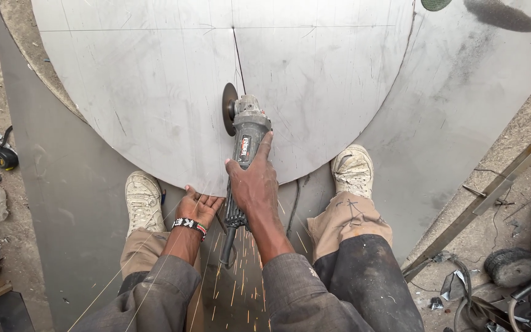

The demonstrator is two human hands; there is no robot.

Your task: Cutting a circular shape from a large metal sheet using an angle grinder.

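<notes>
Near the round metal sheet's [173, 92] edge, the right hand [253, 184] grips an angle grinder [245, 132]; the left hand [199, 207], fingers spread, presses the sheet.

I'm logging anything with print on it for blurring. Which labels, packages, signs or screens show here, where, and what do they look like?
Label on the angle grinder: small red and white patch on the grey body, just ahead of the right hand.
Tape measure: black and yellow case on the ground at far left; any label too small to tell.
No signs, packages or screens.
</notes>
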